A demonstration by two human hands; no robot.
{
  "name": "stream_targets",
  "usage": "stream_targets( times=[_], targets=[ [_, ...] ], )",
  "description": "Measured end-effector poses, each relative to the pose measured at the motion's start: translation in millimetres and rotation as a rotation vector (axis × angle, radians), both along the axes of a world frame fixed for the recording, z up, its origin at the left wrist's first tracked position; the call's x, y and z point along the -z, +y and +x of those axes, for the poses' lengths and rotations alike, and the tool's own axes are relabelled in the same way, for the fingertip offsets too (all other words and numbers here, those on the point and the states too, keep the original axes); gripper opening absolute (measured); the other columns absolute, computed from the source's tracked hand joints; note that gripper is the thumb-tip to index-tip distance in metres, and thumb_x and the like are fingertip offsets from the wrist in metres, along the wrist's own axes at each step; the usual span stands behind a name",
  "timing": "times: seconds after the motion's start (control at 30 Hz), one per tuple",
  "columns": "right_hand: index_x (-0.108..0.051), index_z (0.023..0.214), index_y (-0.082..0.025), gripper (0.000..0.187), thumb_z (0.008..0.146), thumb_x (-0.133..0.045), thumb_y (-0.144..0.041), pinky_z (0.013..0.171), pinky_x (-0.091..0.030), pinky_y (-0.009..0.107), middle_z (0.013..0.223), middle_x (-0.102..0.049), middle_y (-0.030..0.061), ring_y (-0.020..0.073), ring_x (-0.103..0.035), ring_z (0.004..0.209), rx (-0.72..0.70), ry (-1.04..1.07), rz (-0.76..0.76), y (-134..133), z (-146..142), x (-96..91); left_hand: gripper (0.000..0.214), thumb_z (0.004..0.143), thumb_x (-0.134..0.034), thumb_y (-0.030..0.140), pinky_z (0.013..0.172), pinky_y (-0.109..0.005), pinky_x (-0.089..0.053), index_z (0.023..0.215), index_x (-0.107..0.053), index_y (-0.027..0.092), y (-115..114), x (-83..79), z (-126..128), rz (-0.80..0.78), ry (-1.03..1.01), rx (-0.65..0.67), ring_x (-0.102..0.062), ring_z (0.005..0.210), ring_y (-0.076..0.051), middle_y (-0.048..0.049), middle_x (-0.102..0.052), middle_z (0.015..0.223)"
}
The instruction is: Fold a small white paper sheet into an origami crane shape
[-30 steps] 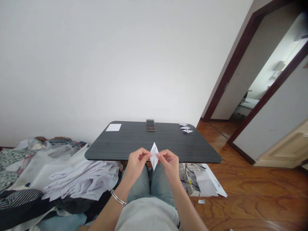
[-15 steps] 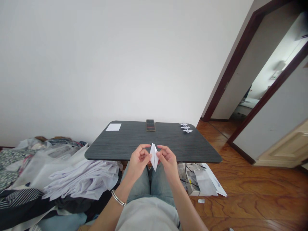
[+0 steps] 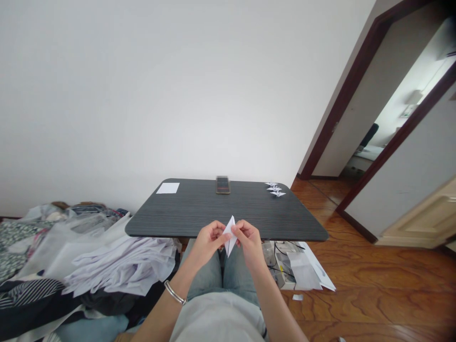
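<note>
Folded white paper (image 3: 230,239) is held at the near edge of a dark table (image 3: 199,204).
The paper is pinched between thumb and fingers by both the left hand (image 3: 209,241) and the right hand (image 3: 250,237). At the table's far edge a phone (image 3: 223,185) is propped; paper cranes (image 3: 276,194) are grouped at its far right corner, and a flat white sheet (image 3: 168,188) is laid at its far left.

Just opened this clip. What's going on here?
A person's left hand and right hand are holding a folded white paper, pointed at both ends, between their fingers, over the lap at the near edge of a dark table. On the table, a white sheet lies at the far left, a phone-like object at the far middle, and three paper cranes at the far right.
</note>
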State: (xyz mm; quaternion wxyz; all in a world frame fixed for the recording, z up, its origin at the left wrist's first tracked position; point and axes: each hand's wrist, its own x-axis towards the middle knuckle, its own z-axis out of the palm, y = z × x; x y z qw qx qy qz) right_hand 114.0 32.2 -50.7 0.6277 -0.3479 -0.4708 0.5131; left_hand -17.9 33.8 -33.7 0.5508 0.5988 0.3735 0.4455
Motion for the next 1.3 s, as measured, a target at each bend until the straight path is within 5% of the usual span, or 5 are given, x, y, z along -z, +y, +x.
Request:
stream_targets(
  times=[0.13, 0.47, 0.7, 0.93, 1.3],
  targets=[
    [-0.050, 0.057, -0.017, 0.027, 0.072, -0.065, -0.034, 0.040, -0.024, 0.018, 0.048, -0.039, -0.0071, 0.0057, -0.031, 0.041, -0.018, 0.020, 0.006, -2.1, -1.1, -1.0, 0.030, 0.073, -0.062, 0.039, 0.048, -0.019, -0.031, 0.064, -0.053, 0.012, 0.7, 4.0, 0.9, -0.004, 0.072, 0.068, -0.042, 0.048, -0.008, 0.0025, -0.051, 0.054],
    [-0.061, 0.066, -0.015, 0.024, 0.067, -0.068, -0.038, 0.036, -0.023, 0.018, 0.053, -0.051, -0.0043, 0.0042, -0.032, 0.038, -0.057, -0.049, -0.007, 4.7, 8.5, -0.9, 0.030, 0.074, -0.059, 0.038, 0.045, -0.019, -0.026, 0.066, -0.059, 0.010, 0.3, 6.9, -5.1, 0.004, 0.197, 0.206, -0.034, 0.048, -0.008, 0.0033, -0.043, 0.053],
    [-0.058, 0.061, -0.015, 0.027, 0.067, -0.068, -0.039, 0.034, -0.021, 0.018, 0.040, -0.042, -0.0077, 0.0044, -0.031, 0.034, -0.051, -0.104, -0.018, 1.9, 9.0, -7.4, 0.030, 0.074, -0.058, 0.039, 0.046, -0.020, -0.027, 0.065, -0.060, 0.010, 2.0, 5.8, -8.1, 0.070, 0.277, 0.200, -0.037, 0.050, -0.008, 0.0029, -0.045, 0.055],
    [-0.047, 0.056, -0.018, 0.032, 0.069, -0.066, -0.041, 0.034, -0.021, 0.018, 0.040, -0.041, -0.0083, 0.0046, -0.031, 0.033, 0.026, -0.074, -0.010, 1.9, 6.8, -5.9, 0.036, 0.078, -0.052, 0.047, 0.054, -0.021, -0.039, 0.078, -0.058, 0.011, -1.5, 4.6, 2.4, -0.047, 0.118, 0.194, -0.055, 0.057, -0.013, -0.0033, -0.062, 0.065],
    [-0.058, 0.078, -0.016, 0.025, 0.078, -0.056, -0.042, 0.035, -0.022, 0.018, 0.045, -0.040, -0.0078, 0.0056, -0.031, 0.036, -0.121, -0.072, 0.070, 4.9, 12.1, 3.7, 0.037, 0.076, -0.054, 0.049, 0.046, -0.019, -0.036, 0.067, -0.053, 0.013, -3.9, -4.4, 0.2, -0.006, 0.090, 0.136, -0.047, 0.045, -0.009, 0.0011, -0.054, 0.052]
  ],
)
